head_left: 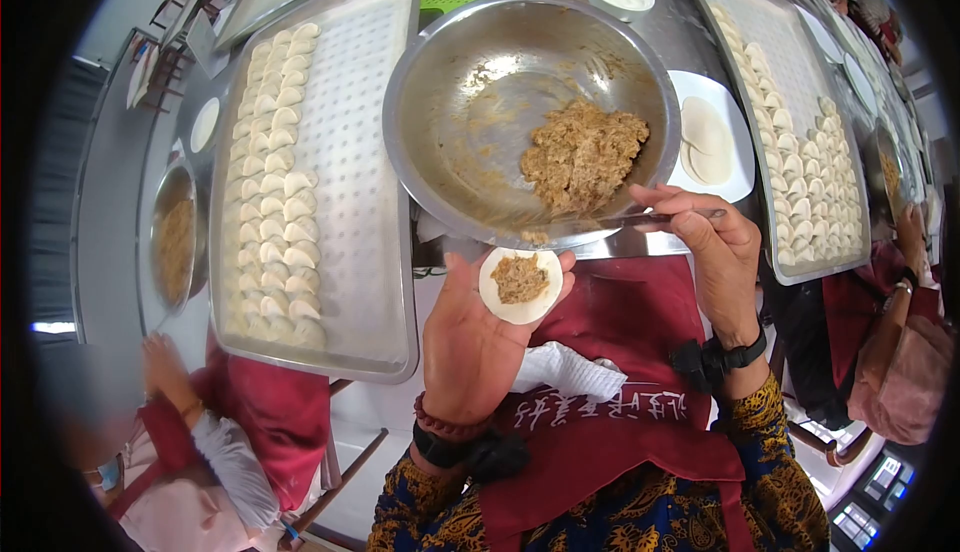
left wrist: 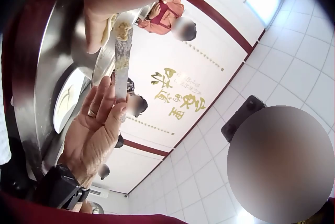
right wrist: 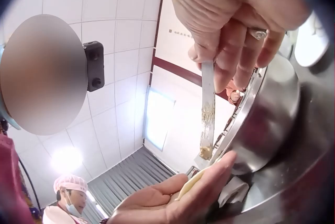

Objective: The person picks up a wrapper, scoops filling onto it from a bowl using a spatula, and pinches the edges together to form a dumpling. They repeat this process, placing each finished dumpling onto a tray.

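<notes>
Around the bowl (head_left: 450,137), metal tabletop (head_left: 690,47); beyond, probably curtains (right wrist: 131,174).

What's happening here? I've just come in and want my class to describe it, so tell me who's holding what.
Someone in a red apron has filling on a round wrapper, which lies unfolded across the upturned left grip. The right grip holds a flat spreader smeared with filling, at the near edge of a large metal bowl that holds a mound more. A plate of plain wrappers sits to the bowl's right, and trays of folded dumplings stand on both sides.
</notes>
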Tool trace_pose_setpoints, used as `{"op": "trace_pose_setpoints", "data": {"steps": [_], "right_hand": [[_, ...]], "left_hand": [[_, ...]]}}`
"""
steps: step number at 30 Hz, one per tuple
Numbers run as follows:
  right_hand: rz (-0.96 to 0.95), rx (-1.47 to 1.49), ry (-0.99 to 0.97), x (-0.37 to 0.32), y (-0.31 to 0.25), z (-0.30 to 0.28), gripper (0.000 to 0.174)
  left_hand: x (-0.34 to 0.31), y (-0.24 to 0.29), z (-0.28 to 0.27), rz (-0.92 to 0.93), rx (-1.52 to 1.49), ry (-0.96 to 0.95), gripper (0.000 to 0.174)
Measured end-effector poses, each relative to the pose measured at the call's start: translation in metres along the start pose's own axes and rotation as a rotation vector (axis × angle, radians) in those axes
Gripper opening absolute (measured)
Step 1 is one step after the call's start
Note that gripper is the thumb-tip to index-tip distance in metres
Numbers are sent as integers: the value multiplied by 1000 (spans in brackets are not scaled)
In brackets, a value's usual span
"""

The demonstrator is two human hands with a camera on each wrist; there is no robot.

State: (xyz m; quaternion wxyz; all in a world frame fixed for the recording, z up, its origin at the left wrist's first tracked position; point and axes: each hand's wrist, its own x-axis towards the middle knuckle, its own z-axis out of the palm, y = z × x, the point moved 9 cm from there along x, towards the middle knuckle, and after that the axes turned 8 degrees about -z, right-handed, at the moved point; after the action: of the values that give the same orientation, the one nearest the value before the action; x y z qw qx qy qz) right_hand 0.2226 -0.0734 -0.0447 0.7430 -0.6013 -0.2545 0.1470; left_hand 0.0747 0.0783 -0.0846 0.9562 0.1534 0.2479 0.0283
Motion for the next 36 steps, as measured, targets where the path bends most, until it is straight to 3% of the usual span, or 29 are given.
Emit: {"op": "trace_pose_setpoints", "data": {"steps": [4,11,13,17,22,25,27,32,36], "right_hand": [[53,32,12,-18,-4,4,17],[-275,-395,-246,-44,-35,28,15],[-482,-625,-405,-54,-48,47,17],[-569,-733,-440,-69,-57,59,20],[-527,-644,-444,-71,-65,51,19],[-459,-511,-342,-67,-56,35,18],[-351,-391,-111,-61,-45,18,16],[-243,-342,-95,-53,-29,24,14],[-216,-445,31,-41,-24,9,16]], "left_hand": [[-3,-1,1,4,-77,-28,69],[-9,-2,-2,17,-83,7,68],[-9,-2,-3,18,-71,-7,63],[-13,-1,-2,24,-47,-37,58],[-13,-4,-5,11,-63,-28,58],[-10,-6,-5,17,-65,-16,62],[-9,-5,-6,29,-69,-2,67],[-7,-7,-6,-3,-43,-28,67],[-7,-8,-9,-17,-77,-8,62]]}}
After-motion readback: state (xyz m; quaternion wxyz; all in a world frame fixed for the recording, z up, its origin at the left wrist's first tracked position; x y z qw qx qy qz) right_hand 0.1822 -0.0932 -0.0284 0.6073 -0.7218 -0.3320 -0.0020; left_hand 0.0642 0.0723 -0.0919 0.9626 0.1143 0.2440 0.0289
